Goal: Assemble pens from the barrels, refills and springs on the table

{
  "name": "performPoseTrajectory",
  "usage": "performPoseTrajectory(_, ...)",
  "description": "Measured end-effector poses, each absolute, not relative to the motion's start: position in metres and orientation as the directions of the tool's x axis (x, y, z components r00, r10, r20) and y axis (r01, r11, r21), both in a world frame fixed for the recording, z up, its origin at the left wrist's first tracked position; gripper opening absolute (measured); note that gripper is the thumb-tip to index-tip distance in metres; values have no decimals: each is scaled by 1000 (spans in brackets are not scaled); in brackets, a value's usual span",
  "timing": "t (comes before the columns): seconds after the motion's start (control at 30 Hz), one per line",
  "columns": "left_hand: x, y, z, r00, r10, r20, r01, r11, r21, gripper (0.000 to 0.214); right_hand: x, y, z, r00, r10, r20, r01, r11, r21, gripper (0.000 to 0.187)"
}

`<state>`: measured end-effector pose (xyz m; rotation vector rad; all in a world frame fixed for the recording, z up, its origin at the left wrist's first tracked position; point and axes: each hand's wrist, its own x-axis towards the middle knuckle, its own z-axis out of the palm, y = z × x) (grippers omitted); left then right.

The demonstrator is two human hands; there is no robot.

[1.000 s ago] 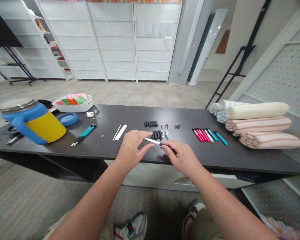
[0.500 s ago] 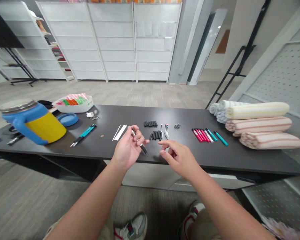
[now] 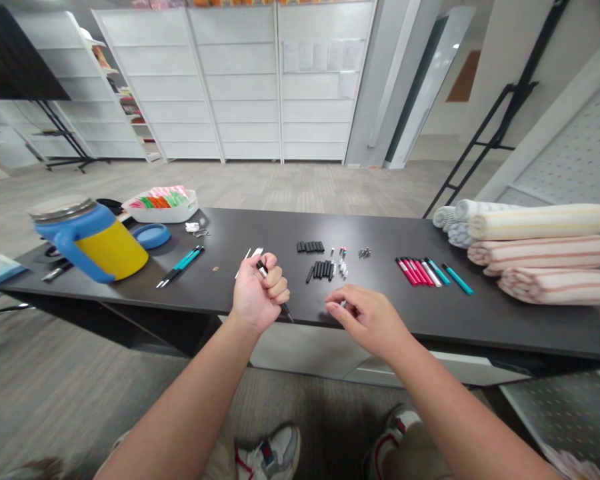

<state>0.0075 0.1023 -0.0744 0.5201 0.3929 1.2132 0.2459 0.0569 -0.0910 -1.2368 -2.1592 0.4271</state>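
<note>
My left hand (image 3: pixel 260 297) is closed around a pen (image 3: pixel 262 268). Its upper end shows by the thumb, and the dark pointed end sticks out below the little finger. My right hand (image 3: pixel 367 317) hovers over the table's near edge, fingers curled and the thumb close to the index fingertip; whatever they pinch, if anything, is hidden. Just beyond the hands lie short black tubes (image 3: pixel 321 269), a row of black grips (image 3: pixel 311 247), small white and silver parts (image 3: pixel 343 269) and tiny metal pieces (image 3: pixel 365 253). White thin strips (image 3: pixel 256 252) are partly hidden behind my left hand.
Red, white and teal pen barrels (image 3: pixel 420 271) lie at right, beside rolled towels (image 3: pixel 545 253). Teal pens (image 3: pixel 181 267), a blue-yellow mug (image 3: pixel 97 243), its blue lid (image 3: pixel 151 235) and a white basket (image 3: pixel 165 213) stand at left on the dark table (image 3: pixel 240 230).
My left fingers have closed tighter around the pen, and its tip points more downward. My right index finger has curled in toward the thumb. The view has shifted slightly left.
</note>
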Motion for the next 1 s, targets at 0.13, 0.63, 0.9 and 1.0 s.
performPoseTrajectory(0.13, 6, 102, -74, 329, 944, -2, -776, 272, 569, 49, 245, 57, -90, -385, 857, 341, 666, 514, -541, 31)
performPoseTrajectory(0.63, 8, 102, -74, 329, 944, -28, -760, 283, 586, 27, 244, 58, -90, -391, 860, 328, 682, 510, -525, 34)
performPoseTrajectory(0.9, 8, 102, -71, 320, 946, -55, -785, 297, 544, 26, 244, 58, -90, -392, 860, 328, 687, 510, -518, 34)
performPoseTrajectory(1.0, 8, 102, -73, 324, 944, -57, -775, 299, 556, 25, 244, 58, -91, -392, 859, 330, 685, 512, -518, 34)
